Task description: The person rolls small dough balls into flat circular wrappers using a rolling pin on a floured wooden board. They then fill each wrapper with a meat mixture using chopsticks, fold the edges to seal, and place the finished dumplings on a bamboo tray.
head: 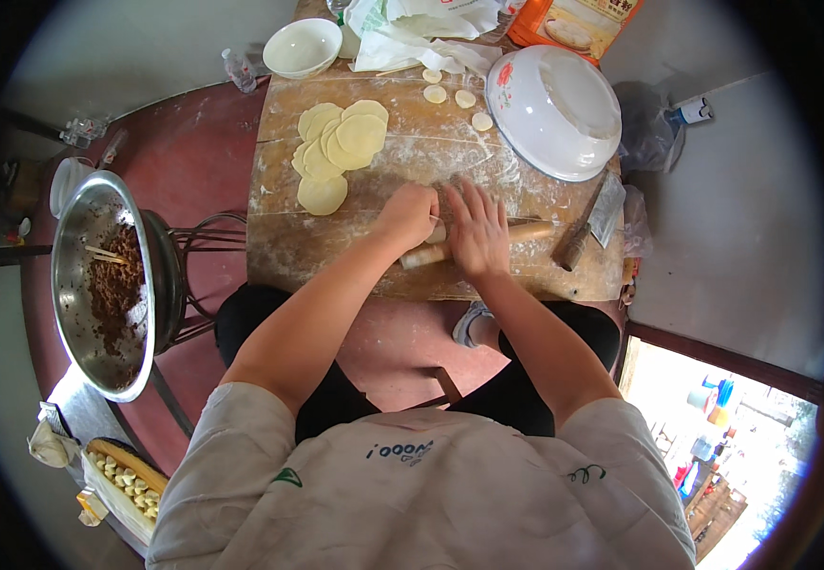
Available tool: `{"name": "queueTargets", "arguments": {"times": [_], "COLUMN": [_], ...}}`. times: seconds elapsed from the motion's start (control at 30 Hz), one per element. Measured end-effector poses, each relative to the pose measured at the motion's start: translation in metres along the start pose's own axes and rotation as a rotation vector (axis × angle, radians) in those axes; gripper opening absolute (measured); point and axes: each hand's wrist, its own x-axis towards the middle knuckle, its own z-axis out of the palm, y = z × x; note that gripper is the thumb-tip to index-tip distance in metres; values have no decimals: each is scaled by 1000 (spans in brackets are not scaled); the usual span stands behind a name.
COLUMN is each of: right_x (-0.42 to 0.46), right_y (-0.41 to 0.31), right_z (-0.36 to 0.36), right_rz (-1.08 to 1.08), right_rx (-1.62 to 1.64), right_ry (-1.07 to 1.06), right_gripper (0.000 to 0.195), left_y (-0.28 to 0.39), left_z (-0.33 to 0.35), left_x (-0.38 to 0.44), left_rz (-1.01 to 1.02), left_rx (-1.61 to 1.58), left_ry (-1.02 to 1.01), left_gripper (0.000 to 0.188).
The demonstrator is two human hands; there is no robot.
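Observation:
My left hand is curled at the near middle of the floured wooden table, its fingers closed on a small dough piece, mostly hidden by the hand. My right hand lies palm down across a wooden rolling pin, fingers stretched past it and slightly blurred. The pin's other end shows between my hands, close beside the dough. Beyond my left hand, several thin round dough wrappers overlap in a pile. Several small flattened dough discs lie farther back on the board.
A cleaver lies at the table's right edge, near an upturned enamel basin. A white bowl and plastic bags stand at the back. To the left, a metal basin holds brown filling and chopsticks; filled dumplings lie below it.

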Motion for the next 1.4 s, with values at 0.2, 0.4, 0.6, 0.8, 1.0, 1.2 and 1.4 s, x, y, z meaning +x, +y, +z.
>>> {"name": "queueTargets", "arguments": {"times": [0.2, 0.4, 0.6, 0.8, 1.0, 1.2, 1.4], "right_x": [25, 56, -24, 65, -2, 7, 64], "right_y": [-5, -15, -8, -28, -16, -17, -27], "right_z": [5, 13, -2, 5, 15, 11, 20], "right_rz": [121, 117, 32, 200, 57, 97, 203], "right_rx": [-146, -77, -57, -68, -92, -105, -4], "right_ry": [-71, 33, -97, 32, -25, -7, 67], "right_gripper": [63, 55, 66, 63, 65, 65, 57], "left_y": [2, -13, -5, 2, -7, 0, -10], "left_z": [-15, -5, -16, -13, -15, -32, -25], "left_x": [5, 9, 1, 9, 4, 4, 9], "left_rz": [-155, -36, -226, -116, -89, -118, -22], "left_rx": [64, 117, -23, 154, -29, 160, 153], "left_ry": [-174, -16, -111, -90, -70, -231, -104], "left_gripper": [8, 9, 6, 9, 6, 8, 8]}}
